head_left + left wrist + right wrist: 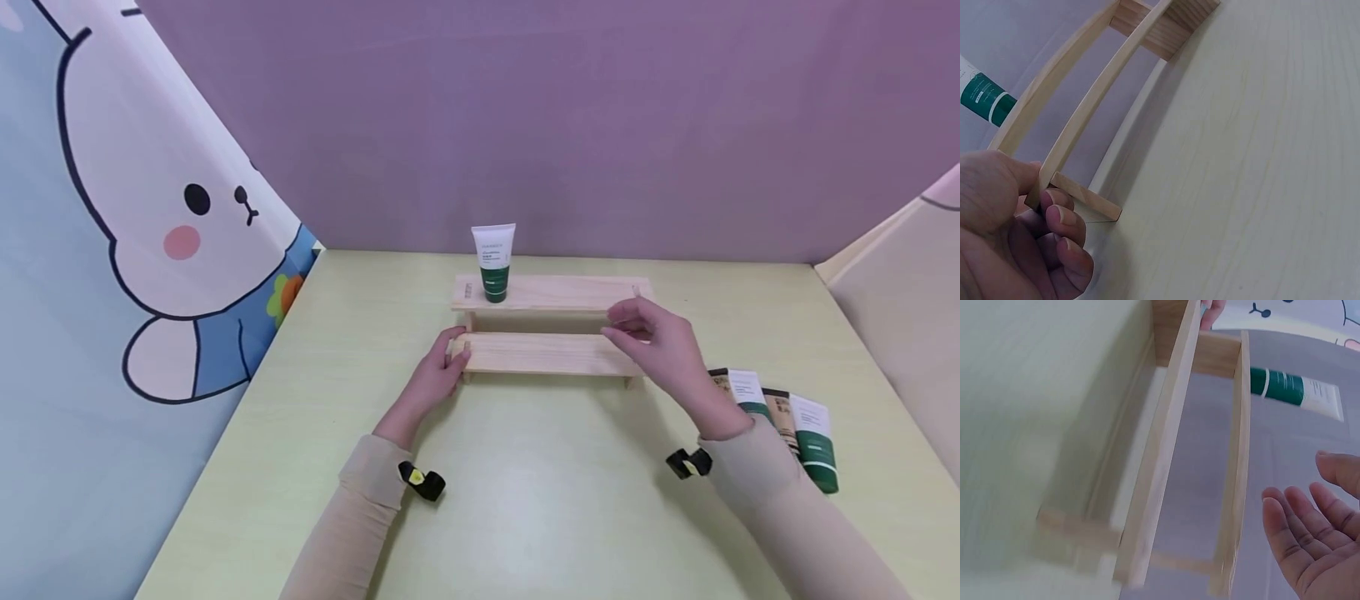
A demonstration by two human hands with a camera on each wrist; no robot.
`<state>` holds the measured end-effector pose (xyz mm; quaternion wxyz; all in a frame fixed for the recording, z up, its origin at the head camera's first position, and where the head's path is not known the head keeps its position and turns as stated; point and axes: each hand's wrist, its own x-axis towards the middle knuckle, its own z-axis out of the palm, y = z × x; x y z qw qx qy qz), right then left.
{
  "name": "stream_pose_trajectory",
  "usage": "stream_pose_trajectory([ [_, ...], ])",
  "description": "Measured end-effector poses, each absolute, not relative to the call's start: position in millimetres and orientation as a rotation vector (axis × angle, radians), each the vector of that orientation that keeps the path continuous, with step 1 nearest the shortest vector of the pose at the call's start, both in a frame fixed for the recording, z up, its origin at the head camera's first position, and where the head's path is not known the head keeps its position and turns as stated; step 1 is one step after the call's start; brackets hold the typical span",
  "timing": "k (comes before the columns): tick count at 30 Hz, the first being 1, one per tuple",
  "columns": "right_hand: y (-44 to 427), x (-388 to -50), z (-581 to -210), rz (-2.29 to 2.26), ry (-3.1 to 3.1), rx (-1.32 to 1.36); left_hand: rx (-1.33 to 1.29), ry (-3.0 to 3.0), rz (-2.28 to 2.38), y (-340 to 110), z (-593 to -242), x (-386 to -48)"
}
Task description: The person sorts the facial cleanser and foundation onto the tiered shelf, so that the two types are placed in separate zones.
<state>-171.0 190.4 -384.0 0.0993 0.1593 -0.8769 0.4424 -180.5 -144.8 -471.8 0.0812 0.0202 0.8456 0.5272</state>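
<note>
A two-tier wooden rack (543,355) stands on the table, with a white and green tube (494,262) upright at the left of its upper shelf (570,293). My left hand (437,371) grips the left end of the lower shelf, thumb on top and fingers curled under it in the left wrist view. Near the rack's right end hovers my right hand (660,346). In the right wrist view that right hand (1322,537) has loosely bent, parted fingers, holding nothing and apart from the rack.
Right of the rack, partly behind my right forearm, lie several tubes, among them a white and green one (816,442) and a brown one (782,417). A purple backdrop (570,125) rises behind the table (525,500); a cartoon-printed cloth (247,350) hangs at the left.
</note>
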Motion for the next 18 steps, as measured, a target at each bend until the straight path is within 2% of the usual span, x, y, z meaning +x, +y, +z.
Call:
stream_pose_trajectory([
  [18, 269, -122, -396, 0.970, -2.799, 0.364, 0.031, 2.509, 1.591, -145, -471, -180],
])
